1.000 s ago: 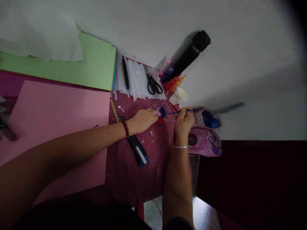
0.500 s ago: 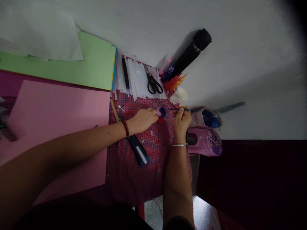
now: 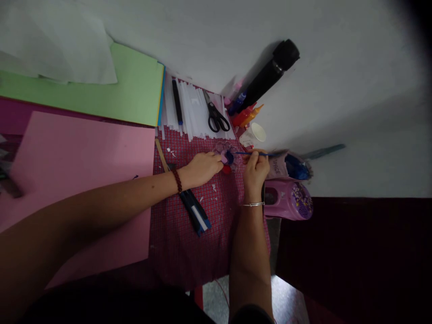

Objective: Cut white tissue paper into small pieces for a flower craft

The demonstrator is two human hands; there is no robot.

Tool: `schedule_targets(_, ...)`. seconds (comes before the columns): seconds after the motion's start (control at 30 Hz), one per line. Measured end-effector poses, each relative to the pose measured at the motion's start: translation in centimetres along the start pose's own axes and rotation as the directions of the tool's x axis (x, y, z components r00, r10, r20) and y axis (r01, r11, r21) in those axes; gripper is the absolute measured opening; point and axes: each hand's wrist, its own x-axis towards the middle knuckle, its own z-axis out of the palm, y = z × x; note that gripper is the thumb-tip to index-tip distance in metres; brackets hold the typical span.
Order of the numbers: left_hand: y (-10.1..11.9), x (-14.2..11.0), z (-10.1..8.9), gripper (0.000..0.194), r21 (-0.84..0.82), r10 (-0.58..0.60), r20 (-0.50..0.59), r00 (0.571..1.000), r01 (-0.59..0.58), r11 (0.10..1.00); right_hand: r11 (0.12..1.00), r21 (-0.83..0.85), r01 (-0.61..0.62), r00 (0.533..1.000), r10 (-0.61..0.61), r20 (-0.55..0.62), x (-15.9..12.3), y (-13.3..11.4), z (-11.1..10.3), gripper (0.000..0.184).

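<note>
In the head view, my right hand (image 3: 256, 170) pinches a slim blue paintbrush (image 3: 242, 153), held nearly level. Its tip points left, over a clear flower-shaped paint palette (image 3: 222, 146). Pink, dark blue and red paint shows in the palette's wells. My left hand (image 3: 204, 168) grips the palette's near left edge, and its fingertips are partly hidden there. A paper cup (image 3: 251, 135) stands just beyond my right hand. Beneath my left wrist lies a blue and black utility knife (image 3: 194, 209), next to a wooden stick (image 3: 161, 154).
Black scissors (image 3: 218, 119) and a dark marker (image 3: 177, 102) lie on white strips (image 3: 191, 114). Paint bottles (image 3: 243, 115) and a black flask (image 3: 266, 81) stand by the wall. Pink paper (image 3: 94, 157) covers the left side. A pink stool (image 3: 286, 200) is at right.
The paintbrush tip has shifted slightly left, further over the palette. My left hand stays in the same place on the palette.
</note>
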Motion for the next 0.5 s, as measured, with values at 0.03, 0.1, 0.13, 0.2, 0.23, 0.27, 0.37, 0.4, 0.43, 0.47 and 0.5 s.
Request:
schedule_targets(0.03,0.00,0.01,-0.02,0.021,-0.001,-0.001,-0.001,1.000,0.001,1.000,1.000,0.003,0.001,1.000,-0.001,0.007,-0.04,0.00,0.03,0.033)
schedule_targets(0.1,0.02,0.04,-0.06,0.022,-0.009,-0.004,0.003,1.000,0.004,1.000,1.000,0.003,0.002,1.000,-0.002,0.017,-0.05,0.01,-0.03,0.032)
schedule_targets(0.13,0.03,0.07,-0.08,0.023,-0.014,-0.006,0.007,1.000,0.006,1.000,1.000,0.002,0.001,1.000,-0.001,0.018,-0.03,0.02,-0.09,0.032)
schedule_targets(0.2,0.04,0.10,-0.10,0.023,-0.021,-0.009,0.012,1.000,0.009,1.000,1.000,0.000,-0.001,1.000,0.001,0.011,0.03,0.07,-0.19,0.033)
schedule_targets(0.23,0.05,0.11,-0.10,0.024,-0.021,-0.009,0.011,1.000,0.009,1.000,1.000,0.000,-0.001,1.000,0.001,0.006,0.07,0.10,-0.20,0.033)
schedule_targets(0.27,0.04,0.11,-0.09,0.024,-0.021,-0.009,0.008,1.000,0.009,1.000,1.000,0.000,0.000,1.000,0.000,0.002,0.09,0.12,-0.17,0.034)
schedule_targets(0.37,0.04,0.09,-0.05,0.024,-0.018,-0.009,0.003,1.000,0.009,1.000,1.000,0.003,0.008,1.000,-0.008,0.008,0.08,0.14,0.05,0.035)
schedule_targets(0.4,0.05,0.08,-0.03,0.024,-0.019,-0.010,0.002,1.000,0.010,1.000,1.000,0.002,0.009,1.000,-0.009,0.013,0.05,0.12,0.12,0.036)
schedule_targets(0.43,0.05,0.08,-0.01,0.023,-0.021,-0.010,0.000,1.000,0.010,1.000,1.000,-0.003,0.011,1.000,-0.011,0.017,0.03,0.09,0.16,0.036)
schedule_targets(0.47,0.05,0.08,0.01,0.023,-0.025,-0.011,-0.001,1.000,0.011,1.000,1.000,-0.012,0.012,1.000,-0.012,0.019,0.02,0.05,0.15,0.037)
schedule_targets(0.5,0.04,0.08,0.04,0.023,-0.027,-0.012,-0.003,1.000,0.012,1.000,1.000,-0.026,0.015,1.000,-0.014,0.017,0.01,0.00,0.10,0.037)
